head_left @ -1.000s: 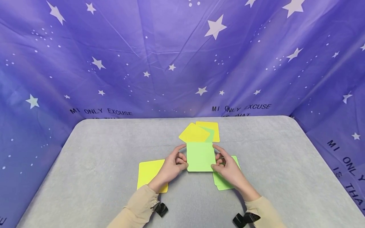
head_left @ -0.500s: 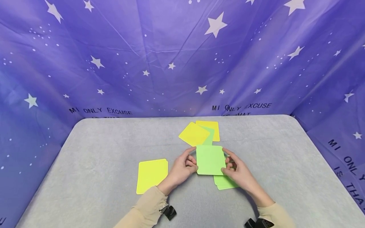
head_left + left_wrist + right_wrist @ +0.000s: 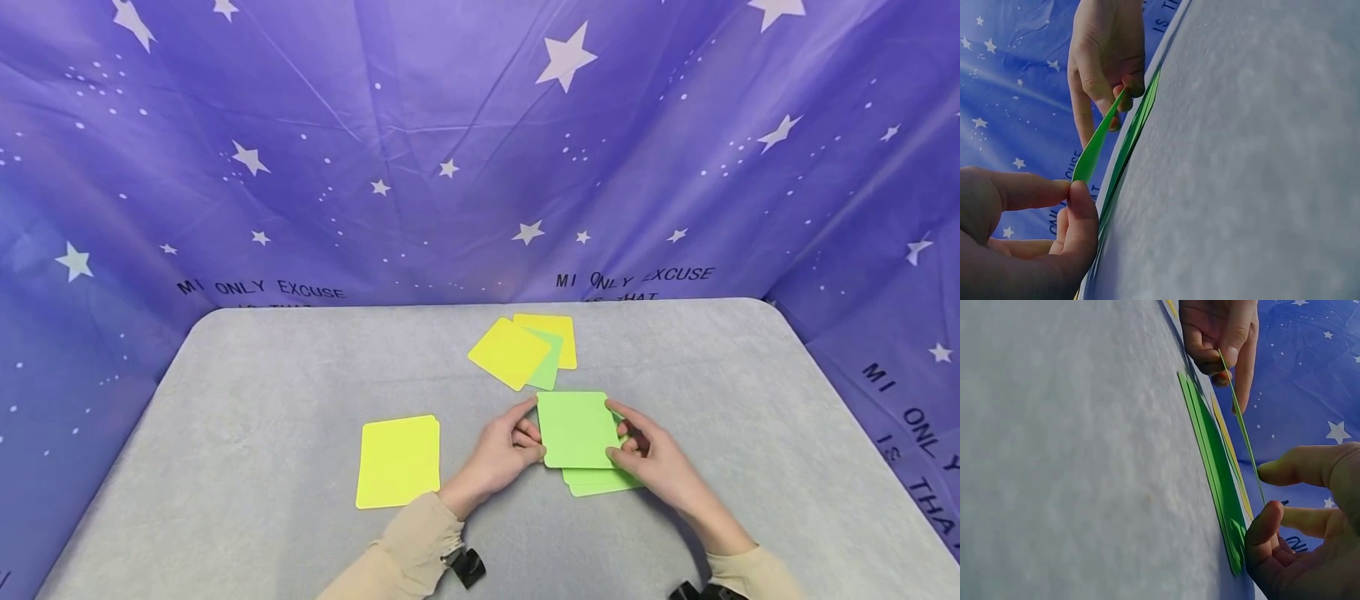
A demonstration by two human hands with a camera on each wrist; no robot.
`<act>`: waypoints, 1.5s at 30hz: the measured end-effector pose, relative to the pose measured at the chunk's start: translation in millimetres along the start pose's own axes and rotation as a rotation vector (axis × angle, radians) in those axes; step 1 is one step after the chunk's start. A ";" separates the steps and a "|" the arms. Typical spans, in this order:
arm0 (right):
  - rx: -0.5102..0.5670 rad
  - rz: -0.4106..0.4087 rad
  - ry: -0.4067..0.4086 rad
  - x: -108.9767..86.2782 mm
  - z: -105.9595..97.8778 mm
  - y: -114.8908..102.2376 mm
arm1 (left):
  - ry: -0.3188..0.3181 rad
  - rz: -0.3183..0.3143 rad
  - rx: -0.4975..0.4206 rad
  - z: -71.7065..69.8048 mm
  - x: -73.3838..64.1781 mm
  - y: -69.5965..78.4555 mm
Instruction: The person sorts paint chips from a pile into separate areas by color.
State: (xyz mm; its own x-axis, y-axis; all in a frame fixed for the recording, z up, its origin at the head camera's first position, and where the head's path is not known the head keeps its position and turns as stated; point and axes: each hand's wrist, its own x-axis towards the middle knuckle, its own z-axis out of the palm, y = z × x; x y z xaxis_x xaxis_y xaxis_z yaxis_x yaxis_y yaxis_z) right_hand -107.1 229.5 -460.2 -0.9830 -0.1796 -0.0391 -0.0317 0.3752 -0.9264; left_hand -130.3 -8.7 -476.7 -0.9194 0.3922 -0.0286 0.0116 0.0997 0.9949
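A square green card (image 3: pixel 577 429) with rounded corners is held level between both hands. My left hand (image 3: pixel 501 450) pinches its left edge, thumb at the near corner and index finger at the far one. The right hand (image 3: pixel 660 462) grips the opposite edge in the same way. Under the card, partly hidden by it, lies a small stack of green cards (image 3: pixel 600 483) on the table. Both wrist views show a gap between the held card (image 3: pixel 1242 428) and the green stack (image 3: pixel 1207 456); in the left wrist view the card (image 3: pixel 1092 150) looks slightly bent.
Left of the hands lies a stack of yellow cards (image 3: pixel 397 462), slightly offset. Farther back, a loose pile overlaps: a yellow card (image 3: pixel 507 354), a green card (image 3: pixel 546 371) and another yellow card (image 3: pixel 562 340). A purple starred curtain (image 3: pixel 450 150) hangs behind the grey table (image 3: pixel 255 400).
Both hands have carried the green card to the right and slightly nearer, from in front of the loose pile to over the green stack. The yellow stack at left is now uncovered.
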 end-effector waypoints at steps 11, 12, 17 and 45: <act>-0.138 -0.004 0.015 -5.2 -10.6 5.0 | -0.089 -0.034 0.075 0.8 -4.1 4.1; -0.158 0.002 0.018 -5.8 -11.4 5.0 | -0.096 -0.033 0.085 0.1 -4.9 4.1; -0.230 0.044 0.035 -8.3 -14.1 3.2 | -0.113 -0.013 0.121 -4.8 -8.0 2.1; -0.212 -0.069 0.044 31.0 18.9 -22.5 | -0.101 0.027 0.172 -35.3 7.0 6.9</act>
State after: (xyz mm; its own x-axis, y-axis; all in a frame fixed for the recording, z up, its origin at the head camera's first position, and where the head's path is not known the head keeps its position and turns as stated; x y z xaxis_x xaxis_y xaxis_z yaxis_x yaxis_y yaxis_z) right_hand -133.4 198.3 -447.6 -0.9840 -0.1733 0.0422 -0.1318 0.5468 -0.8268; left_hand -150.6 -37.5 -466.6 -0.8741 0.4853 -0.0204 0.1106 0.2398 0.9645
